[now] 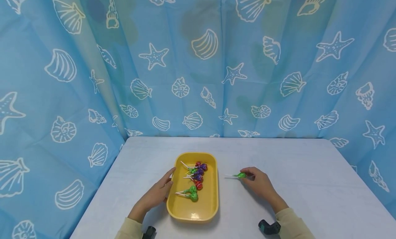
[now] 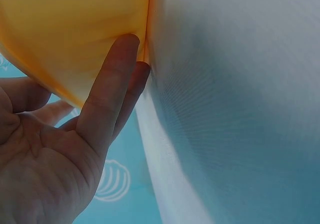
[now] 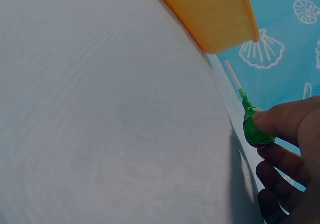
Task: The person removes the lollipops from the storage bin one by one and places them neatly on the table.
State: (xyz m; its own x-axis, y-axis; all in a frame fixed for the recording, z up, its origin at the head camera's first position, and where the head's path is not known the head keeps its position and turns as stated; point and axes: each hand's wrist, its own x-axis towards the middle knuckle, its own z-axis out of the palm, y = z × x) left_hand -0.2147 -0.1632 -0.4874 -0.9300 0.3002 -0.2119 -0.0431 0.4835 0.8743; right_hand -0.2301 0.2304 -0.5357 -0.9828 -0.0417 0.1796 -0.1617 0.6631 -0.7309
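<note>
Right grip (image 1: 260, 185) pinching lollipop (image 1: 242, 175), round green-wrapped head (image 3: 252, 129), white stick (image 3: 233, 75)

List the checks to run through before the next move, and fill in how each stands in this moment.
1. Green-wrapped round lollipop with a white stick pinched at its head by the right hand: ok.
2. Firmness of that grip: cannot tell.
3. Left hand touching the left side of the yellow rounded-rectangle tray: ok.
4. Tray upright on the white cloth-covered table: ok.
5. Green-, red- and purple-wrapped lollipops within the tray's rim, sticks included: ok.
6. Held lollipop apart from the tray: ok, it is to the right.
</note>
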